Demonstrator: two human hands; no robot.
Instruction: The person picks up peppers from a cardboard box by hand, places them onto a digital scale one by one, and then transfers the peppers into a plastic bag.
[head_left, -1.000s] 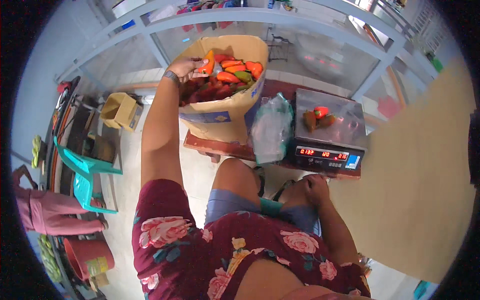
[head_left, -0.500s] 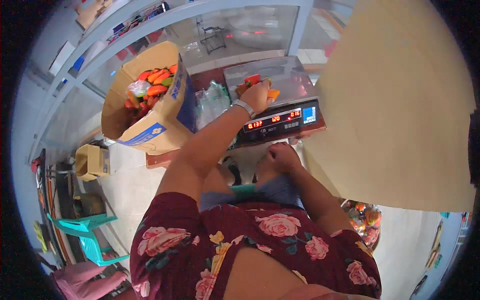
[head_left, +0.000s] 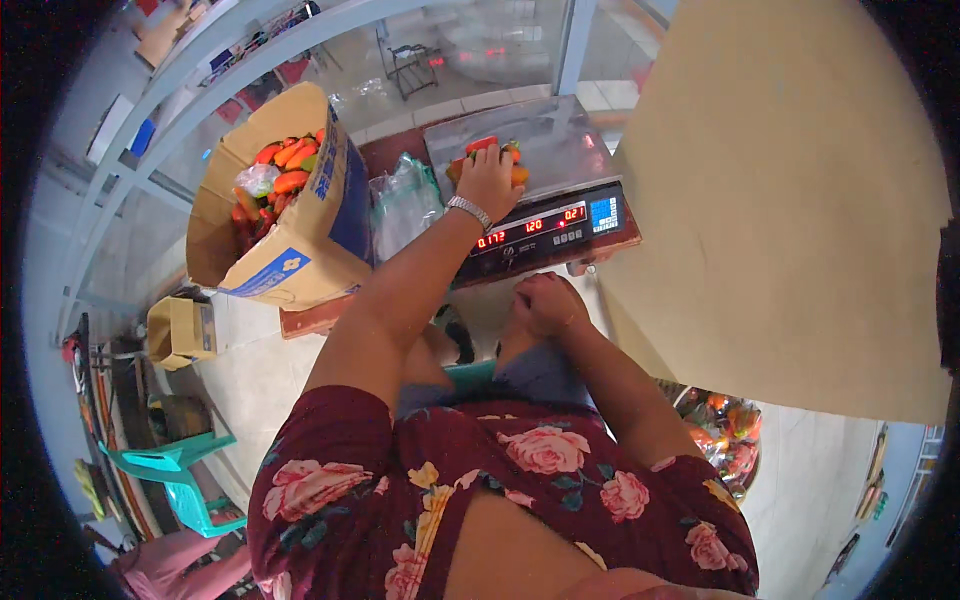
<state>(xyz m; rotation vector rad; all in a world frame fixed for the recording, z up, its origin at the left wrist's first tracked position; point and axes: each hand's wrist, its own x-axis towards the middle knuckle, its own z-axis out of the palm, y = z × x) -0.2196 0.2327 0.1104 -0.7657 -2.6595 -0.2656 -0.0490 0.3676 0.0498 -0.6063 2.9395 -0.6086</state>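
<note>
On the metal plate of a digital scale [head_left: 560, 140] lies a small pile of red and orange peppers [head_left: 518, 174]. My left hand [head_left: 488, 185], with a metal-band watch on the wrist, is curved over this pile, its fingers wrapped round the near peppers. Part of the pile is hidden under the palm. My right hand [head_left: 548, 303] rests on my thigh, just below the scale's front edge, its fingers curled in and nothing visible in it.
A tall cardboard box [head_left: 330, 235] of peppers stands left of the scale. Clear plastic bags [head_left: 405, 208] lie between them on a red-brown table [head_left: 390, 150]. A large tan sheet [head_left: 780, 200] blocks the right. Bagged produce [head_left: 735, 430] sits low at right; a teal chair [head_left: 185, 470] is at left.
My left hand has shifted slightly left and settled flatter over the peppers, with its fingers more spread. The scale's lit display has changed. My right hand stays on my thigh.
</note>
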